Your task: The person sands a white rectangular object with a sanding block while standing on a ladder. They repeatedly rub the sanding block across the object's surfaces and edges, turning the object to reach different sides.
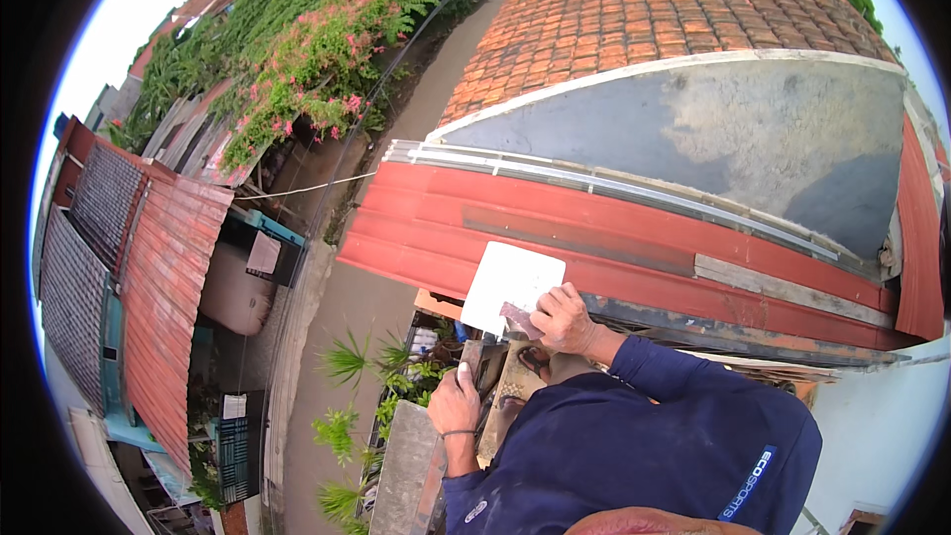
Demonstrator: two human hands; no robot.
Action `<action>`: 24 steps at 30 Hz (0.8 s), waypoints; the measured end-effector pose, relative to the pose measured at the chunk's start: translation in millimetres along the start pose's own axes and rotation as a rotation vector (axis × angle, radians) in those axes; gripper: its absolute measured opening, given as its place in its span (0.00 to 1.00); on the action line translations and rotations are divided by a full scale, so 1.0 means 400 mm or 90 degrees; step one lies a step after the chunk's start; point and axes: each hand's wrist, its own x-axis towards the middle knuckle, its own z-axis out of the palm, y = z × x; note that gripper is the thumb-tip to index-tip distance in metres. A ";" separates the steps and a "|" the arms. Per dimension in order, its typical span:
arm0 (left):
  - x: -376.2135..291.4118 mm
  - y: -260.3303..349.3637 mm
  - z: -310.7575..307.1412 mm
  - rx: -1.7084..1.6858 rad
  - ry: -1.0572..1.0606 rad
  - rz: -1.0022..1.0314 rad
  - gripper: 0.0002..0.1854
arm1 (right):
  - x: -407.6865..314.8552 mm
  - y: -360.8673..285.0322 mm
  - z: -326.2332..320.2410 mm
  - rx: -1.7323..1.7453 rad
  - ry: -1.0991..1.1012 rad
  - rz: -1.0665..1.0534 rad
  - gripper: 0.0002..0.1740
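My right hand (pixel 565 318) grips a dark reddish-brown piece of sandpaper or similar sheet (pixel 521 318), which lies over the lower right part of a white rounded square panel (pixel 513 282). My left hand (pixel 455 401) is closed around a narrow, worn metal bar (pixel 469 357), its thumb on top, just below the panel. A dark fitting (pixel 489 339) shows at the panel's lower edge. Whether the bar joins the panel is not clear.
A red corrugated metal roof (pixel 416 200) lies just beyond the panel, with a loose grey plank (pixel 787 288) on it. A concrete ledge (pixel 401 453) is beside my left arm. Far below runs a lane (pixel 327 357); cables (pixel 349 141) cross at the left. My sandalled foot (pixel 533 360) stands on a narrow surface.
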 end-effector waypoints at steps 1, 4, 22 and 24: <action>0.000 0.000 0.001 -0.006 0.000 -0.002 0.28 | 0.001 0.000 0.002 -0.012 -0.053 0.016 0.14; 0.000 -0.002 0.004 -0.008 0.008 0.000 0.28 | 0.011 0.000 0.007 -0.021 -0.071 0.038 0.14; -0.005 0.003 0.002 -0.008 0.002 -0.007 0.29 | 0.022 -0.001 0.012 0.009 -0.045 0.002 0.13; -0.004 0.004 0.002 -0.013 0.013 0.002 0.29 | 0.024 0.001 0.012 -0.006 -0.095 0.014 0.13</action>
